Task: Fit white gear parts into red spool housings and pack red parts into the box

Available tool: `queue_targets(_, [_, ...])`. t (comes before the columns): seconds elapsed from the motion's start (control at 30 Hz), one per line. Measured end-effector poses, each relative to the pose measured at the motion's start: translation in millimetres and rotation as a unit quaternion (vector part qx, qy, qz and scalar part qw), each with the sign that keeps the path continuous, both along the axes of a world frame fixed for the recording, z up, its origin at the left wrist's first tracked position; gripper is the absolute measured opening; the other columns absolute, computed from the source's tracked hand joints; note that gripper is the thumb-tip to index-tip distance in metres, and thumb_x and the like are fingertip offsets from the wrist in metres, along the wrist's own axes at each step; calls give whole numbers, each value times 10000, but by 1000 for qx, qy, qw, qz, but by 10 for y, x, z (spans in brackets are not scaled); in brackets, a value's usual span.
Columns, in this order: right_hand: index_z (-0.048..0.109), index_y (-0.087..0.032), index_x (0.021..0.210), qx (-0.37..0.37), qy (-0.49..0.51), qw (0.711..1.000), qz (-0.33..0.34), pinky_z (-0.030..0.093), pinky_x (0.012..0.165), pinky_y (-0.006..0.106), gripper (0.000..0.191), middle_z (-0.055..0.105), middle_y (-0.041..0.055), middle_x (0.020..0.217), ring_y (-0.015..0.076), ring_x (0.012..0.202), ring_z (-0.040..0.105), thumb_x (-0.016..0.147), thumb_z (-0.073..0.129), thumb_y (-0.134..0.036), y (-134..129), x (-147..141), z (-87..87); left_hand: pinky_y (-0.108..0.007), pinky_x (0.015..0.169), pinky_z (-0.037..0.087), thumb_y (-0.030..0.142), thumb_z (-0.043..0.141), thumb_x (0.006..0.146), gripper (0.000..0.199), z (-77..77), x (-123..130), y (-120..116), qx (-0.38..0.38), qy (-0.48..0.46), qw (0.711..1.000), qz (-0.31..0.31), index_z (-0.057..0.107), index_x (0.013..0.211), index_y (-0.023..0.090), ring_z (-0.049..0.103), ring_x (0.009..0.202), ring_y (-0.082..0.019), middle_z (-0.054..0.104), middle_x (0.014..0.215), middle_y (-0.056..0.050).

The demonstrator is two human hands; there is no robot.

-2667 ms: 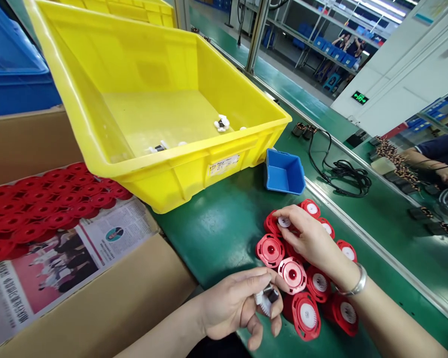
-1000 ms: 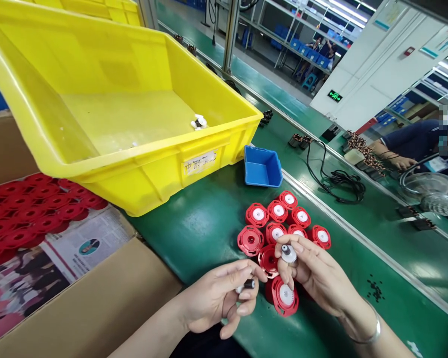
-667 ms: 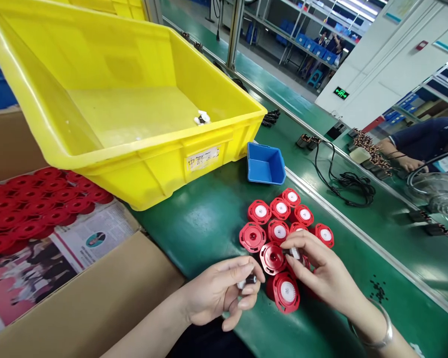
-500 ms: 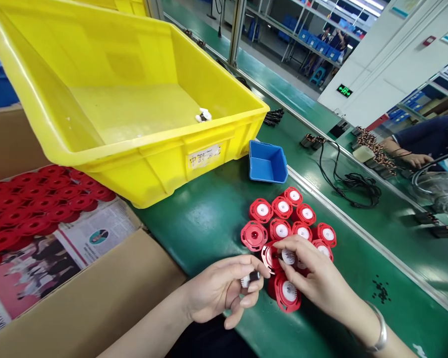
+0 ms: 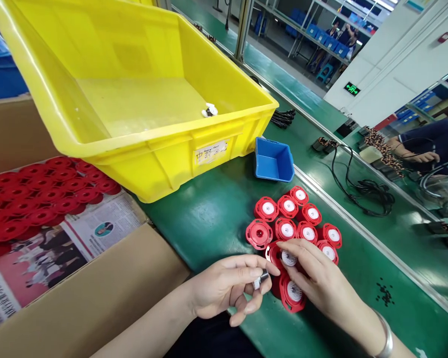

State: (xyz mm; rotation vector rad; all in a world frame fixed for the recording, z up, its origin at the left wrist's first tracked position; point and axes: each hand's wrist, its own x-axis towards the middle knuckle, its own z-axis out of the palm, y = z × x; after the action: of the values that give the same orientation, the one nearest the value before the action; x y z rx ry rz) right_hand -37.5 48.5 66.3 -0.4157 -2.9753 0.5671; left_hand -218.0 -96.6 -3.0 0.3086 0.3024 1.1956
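Between the thumb and fingers of my left hand (image 5: 233,288) is a small white part with a black cylindrical end (image 5: 260,279). My right hand (image 5: 317,273) reaches over a cluster of red round housings, its thumb and fingertips on a white toothed wheel (image 5: 289,258). That wheel is at the edge of a red housing (image 5: 272,253), partly hidden by my fingers. Most of the other housings bear a white toothed wheel in the middle, such as the front housing (image 5: 293,292). One red housing (image 5: 259,233) at the left shows a bare red centre.
A large yellow bin (image 5: 179,149) with a small white piece (image 5: 210,110) inside stands behind a blue tray (image 5: 274,161). At left, a cardboard box (image 5: 97,293) holds red housings (image 5: 33,199). Black bits (image 5: 385,293) and a cable (image 5: 377,191) lie right; a co-worker's hand (image 5: 425,157) is beyond.
The view has shifted, so the bench appears slightly further right. In my left hand the white and black part has tilted, its black end turning upward. My right hand stays at the same wheel.
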Motion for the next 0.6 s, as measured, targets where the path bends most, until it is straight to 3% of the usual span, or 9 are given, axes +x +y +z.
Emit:
queue_targets(0.13, [468, -261, 1350, -8, 9, 1000, -18, 553, 948, 356, 351, 619, 101, 1239, 203, 1127, 623, 1004, 480, -208, -28, -15, 13, -134, 382, 474, 292, 592, 942, 258, -18, -2, -6, 14, 1, 1000, -9, 665, 1133, 135, 534, 535, -64, 541, 854, -43])
queue_targets(0.6, [500, -262, 1292, -29, 20, 999, 26, 573, 844, 365, 343, 662, 89, 1116, 216, 998, 656, 967, 488, -151, -20, -60, -40, -143, 372, 456, 462, 653, 900, 370, -44, 1, -22, 32, -11, 999, -34, 652, 1037, 118, 517, 471, -66, 534, 732, -12])
